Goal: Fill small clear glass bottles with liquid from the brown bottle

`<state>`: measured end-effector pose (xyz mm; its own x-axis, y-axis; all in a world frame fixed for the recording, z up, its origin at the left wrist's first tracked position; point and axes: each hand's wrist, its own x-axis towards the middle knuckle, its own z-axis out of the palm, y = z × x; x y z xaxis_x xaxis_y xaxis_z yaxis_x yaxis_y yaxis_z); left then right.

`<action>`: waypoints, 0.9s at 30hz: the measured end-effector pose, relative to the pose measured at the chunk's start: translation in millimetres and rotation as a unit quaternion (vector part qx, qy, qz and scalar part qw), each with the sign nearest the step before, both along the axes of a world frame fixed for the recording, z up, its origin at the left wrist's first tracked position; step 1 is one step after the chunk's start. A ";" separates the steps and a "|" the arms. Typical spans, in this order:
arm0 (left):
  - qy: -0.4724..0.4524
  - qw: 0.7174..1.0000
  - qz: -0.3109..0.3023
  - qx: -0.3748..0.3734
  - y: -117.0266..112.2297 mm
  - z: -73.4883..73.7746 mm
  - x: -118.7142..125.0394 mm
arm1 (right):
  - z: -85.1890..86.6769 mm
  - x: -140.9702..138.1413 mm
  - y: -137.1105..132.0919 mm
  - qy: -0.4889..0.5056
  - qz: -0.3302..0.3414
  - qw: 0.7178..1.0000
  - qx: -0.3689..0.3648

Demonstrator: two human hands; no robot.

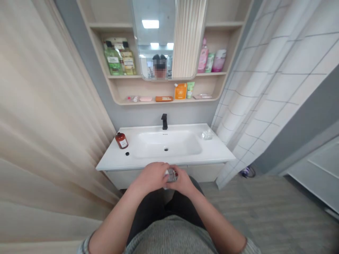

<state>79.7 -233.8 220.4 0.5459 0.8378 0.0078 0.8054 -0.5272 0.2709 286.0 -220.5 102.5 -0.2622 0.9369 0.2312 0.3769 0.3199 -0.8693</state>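
Observation:
Both hands meet in front of the washbasin counter's front edge, around a small clear, glass-like container [171,175]. My left hand [155,176] wraps its fingers over the left side of it. From the right, my right hand [182,181] closes round the other side. Fingers cover much of the container, so its exact kind does not show. On the counter's left stands a brown bottle [122,140] with a white label and no visible pump. A small black cap [127,153] lies near it.
The white sink basin [143,141] has a black faucet [164,121] behind it. A clear crumpled-looking item [207,134] sits at right. Above are a mirror [156,38] and shelves with toiletry bottles [113,60]. Curtains [53,106] hang at the left, with a checked one [246,106] at right.

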 end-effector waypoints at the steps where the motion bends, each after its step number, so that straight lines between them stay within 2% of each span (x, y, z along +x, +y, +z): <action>1: 0.007 1.000 -0.007 0.004 0.0 -0.2 0.3 | -0.5 0.3 0.6 -0.001 -0.001 1.000 0.002; 5: 0.006 0.999 -0.034 0.017 -0.6 2.2 -0.3 | -1.6 2.2 2.3 -0.001 0.000 1.000 0.006; 11: 0.014 1.000 0.007 0.007 -1.1 0.2 7.3 | -2.1 1.1 0.7 0.002 0.011 1.000 0.027; 17: -0.010 0.999 -0.045 -0.017 -0.3 -2.6 8.8 | -3.0 1.9 -1.0 -0.005 0.016 1.000 0.017; 20: -0.028 1.000 -0.006 -0.007 1.5 -2.6 7.3 | -2.0 3.0 -0.3 0.009 0.004 1.000 0.012; 23: -0.005 0.999 0.039 -0.016 3.8 -3.2 7.5 | -0.2 4.8 0.7 0.011 -0.005 1.000 -0.003; 27: -0.012 0.999 -0.003 -0.047 5.9 -2.8 6.8 | -1.4 9.8 1.1 0.031 0.045 0.998 -0.039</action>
<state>86.5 -227.9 217.6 0.5510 0.8325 -0.0580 0.7951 -0.5027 0.3393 295.8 -219.4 101.1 -0.3332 0.9262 0.1766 0.2936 0.2799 -0.9140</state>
